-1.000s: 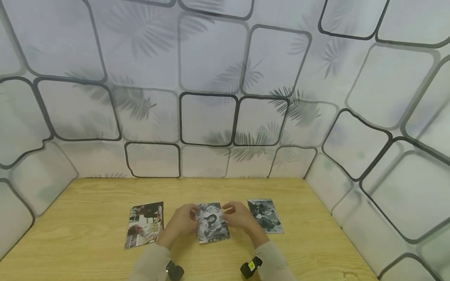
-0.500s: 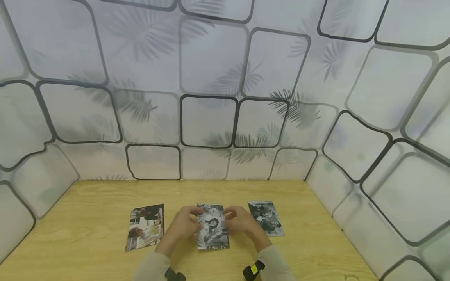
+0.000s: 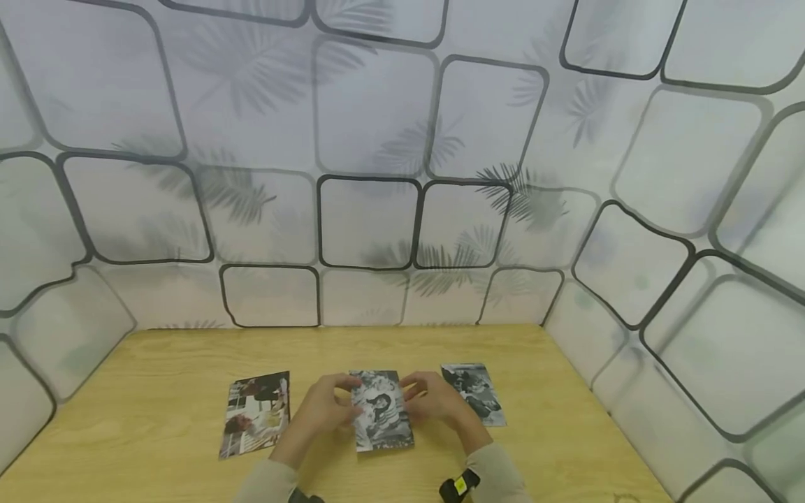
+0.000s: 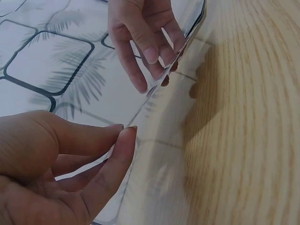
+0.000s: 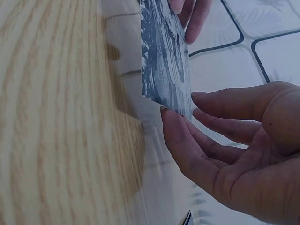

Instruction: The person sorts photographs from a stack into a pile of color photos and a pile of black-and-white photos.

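We hold the middle photograph (image 3: 382, 411) between both hands just above the wooden table (image 3: 157, 363), near its front edge; it is a black-and-white print, tilted a little off the surface, its lower end towards us; our left hand (image 3: 323, 409) pinches its left edge between thumb and fingertips (image 4: 125, 136), and our right hand (image 3: 434, 402) pinches the right edge in the same narrow way, thumb under and fingers (image 5: 220, 110) over, as the right wrist view shows; both grips are light and sit on the margins only, which we judge right for a glossy print; to do this step well we would keep the pads on the edges, keep the two hands level so the sheet does not bow, and move it flat and slowly; a second photograph (image 3: 254, 413) lies flat on the table to the left, apart from the left hand; a third photograph (image 3: 473, 393) lies flat to the right, just beside the right hand, so we should mind not brushing it; the patterned wall (image 3: 377, 175) stands behind.
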Demonstrator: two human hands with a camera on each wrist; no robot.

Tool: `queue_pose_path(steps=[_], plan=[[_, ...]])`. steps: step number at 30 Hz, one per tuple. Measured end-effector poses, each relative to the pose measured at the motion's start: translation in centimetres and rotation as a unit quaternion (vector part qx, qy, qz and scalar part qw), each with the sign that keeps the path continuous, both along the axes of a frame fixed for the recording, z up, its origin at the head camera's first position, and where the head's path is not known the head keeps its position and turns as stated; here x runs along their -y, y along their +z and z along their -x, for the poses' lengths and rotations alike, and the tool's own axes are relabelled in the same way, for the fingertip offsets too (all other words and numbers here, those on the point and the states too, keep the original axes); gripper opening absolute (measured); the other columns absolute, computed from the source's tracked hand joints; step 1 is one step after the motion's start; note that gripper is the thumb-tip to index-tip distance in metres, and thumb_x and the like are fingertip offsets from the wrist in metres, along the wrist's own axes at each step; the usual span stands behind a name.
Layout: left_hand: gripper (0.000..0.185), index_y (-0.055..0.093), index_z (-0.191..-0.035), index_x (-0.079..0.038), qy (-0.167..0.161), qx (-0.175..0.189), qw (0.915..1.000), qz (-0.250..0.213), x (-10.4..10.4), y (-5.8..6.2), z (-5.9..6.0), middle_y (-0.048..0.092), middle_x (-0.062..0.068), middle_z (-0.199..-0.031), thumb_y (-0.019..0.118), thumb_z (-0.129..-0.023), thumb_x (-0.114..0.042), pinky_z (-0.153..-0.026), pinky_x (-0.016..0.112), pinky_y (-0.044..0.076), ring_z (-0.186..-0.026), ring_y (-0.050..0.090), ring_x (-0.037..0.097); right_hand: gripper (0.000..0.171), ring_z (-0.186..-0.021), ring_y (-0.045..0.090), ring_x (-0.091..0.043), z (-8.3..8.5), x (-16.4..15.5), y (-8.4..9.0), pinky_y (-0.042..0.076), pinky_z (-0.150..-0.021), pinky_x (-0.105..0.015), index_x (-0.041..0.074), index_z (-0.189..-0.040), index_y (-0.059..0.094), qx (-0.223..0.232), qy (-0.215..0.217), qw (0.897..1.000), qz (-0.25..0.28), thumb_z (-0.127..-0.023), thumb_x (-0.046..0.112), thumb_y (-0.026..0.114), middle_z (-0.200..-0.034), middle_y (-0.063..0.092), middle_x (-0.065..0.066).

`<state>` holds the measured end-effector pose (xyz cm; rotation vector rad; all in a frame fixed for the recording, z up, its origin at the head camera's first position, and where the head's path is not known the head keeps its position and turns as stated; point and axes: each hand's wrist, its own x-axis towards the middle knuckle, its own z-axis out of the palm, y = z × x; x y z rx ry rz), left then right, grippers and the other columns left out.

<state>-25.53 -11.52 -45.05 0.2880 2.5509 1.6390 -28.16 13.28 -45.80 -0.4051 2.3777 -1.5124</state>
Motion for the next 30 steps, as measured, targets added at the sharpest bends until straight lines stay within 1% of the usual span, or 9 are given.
queue_pose_path(steps=[5,9,13,16,20,23,26,30], plan=[[0.053,0.06,-0.133,0.008,-0.017,0.006,0.9997,-0.015,-0.2,-0.1,0.2,0.062,0.03,-0.133,0.073,-0.082,0.011,-0.066,0.033,0.064,-0.077,0.072,0.018,0.042,-0.085,0.071,-0.022,-0.2,-0.5,0.2,0.066,-0.075,-0.042,-0.006,-0.134,0.061,0.0,-0.003,1.0,0.003,-0.092,-0.004,0.066,-0.114,0.066,-0.025],[0.057,0.059,-0.135,0.009,-0.025,0.009,0.9994,-0.022,-0.4,-0.1,0.3,0.061,0.031,-0.134,0.073,-0.08,0.013,-0.069,0.033,0.065,-0.083,0.073,0.02,0.041,-0.087,0.072,-0.023,-0.3,-0.9,0.5,0.066,-0.075,-0.042,-0.005,-0.133,0.061,-0.008,-0.01,1.0,-0.009,-0.092,-0.003,0.067,-0.115,0.067,-0.024],[0.056,0.06,-0.133,0.007,-0.032,-0.004,0.9993,-0.019,-0.7,-0.4,0.4,0.06,0.031,-0.131,0.076,-0.08,0.011,-0.074,0.034,0.066,-0.093,0.073,0.025,0.041,-0.09,0.071,-0.024,-0.4,-1.4,1.0,0.066,-0.075,-0.042,-0.004,-0.133,0.061,-0.016,-0.019,1.0,-0.018,-0.093,-0.001,0.068,-0.115,0.066,-0.024],[0.053,0.061,-0.131,0.005,-0.039,-0.016,0.999,-0.018,-0.9,-0.8,0.5,0.061,0.029,-0.125,0.077,-0.081,0.01,-0.076,0.035,0.066,-0.097,0.072,0.027,0.039,-0.087,0.071,-0.023,-0.4,-1.8,1.2,0.066,-0.074,-0.042,-0.004,-0.133,0.061,-0.017,-0.022,1.0,-0.015,-0.094,-0.001,0.068,-0.114,0.066,-0.024],[0.05,0.062,-0.129,0.007,-0.048,-0.021,0.9983,-0.025,-1.2,-1.1,0.4,0.062,0.025,-0.117,0.077,-0.081,0.01,-0.072,0.031,0.066,-0.09,0.072,0.022,0.038,-0.081,0.069,-0.021,-0.2,-2.5,1.5,0.067,-0.071,-0.041,-0.006,-0.133,0.061,-0.013,-0.019,1.0,-0.002,-0.096,-0.001,0.067,-0.112,0.065,-0.024],[0.049,0.061,-0.129,0.009,-0.06,-0.027,0.9972,-0.035,-1.9,-1.0,0.4,0.061,0.025,-0.117,0.075,-0.083,0.01,-0.068,0.029,0.066,-0.084,0.071,0.018,0.037,-0.077,0.068,-0.019,-0.1,-3.2,1.9,0.067,-0.07,-0.041,-0.006,-0.133,0.061,-0.013,-0.018,1.0,0.003,-0.096,-0.001,0.066,-0.109,0.065,-0.022],[0.048,0.06,-0.131,0.01,-0.07,-0.042,0.9957,-0.045,-3.0,-0.8,0.7,0.06,0.026,-0.118,0.073,-0.085,0.01,-0.066,0.028,0.066,-0.082,0.069,0.018,0.037,-0.074,0.067,-0.017,0.1,-4.1,2.3,0.066,-0.069,-0.043,-0.007,-0.132,0.06,-0.026,-0.025,0.999,0.001,-0.096,-0.003,0.065,-0.103,0.066,-0.02],[0.05,0.059,-0.132,0.01,-0.074,-0.043,0.9954,-0.045,-5.0,-0.5,1.1,0.06,0.025,-0.119,0.072,-0.084,0.011,-0.066,0.026,0.065,-0.083,0.068,0.017,0.035,-0.071,0.065,-0.018,0.3,-5.6,2.6,0.065,-0.066,-0.041,-0.007,-0.131,0.061,-0.037,-0.04,0.998,-0.014,-0.096,-0.004,0.065,-0.096,0.066,-0.016]])
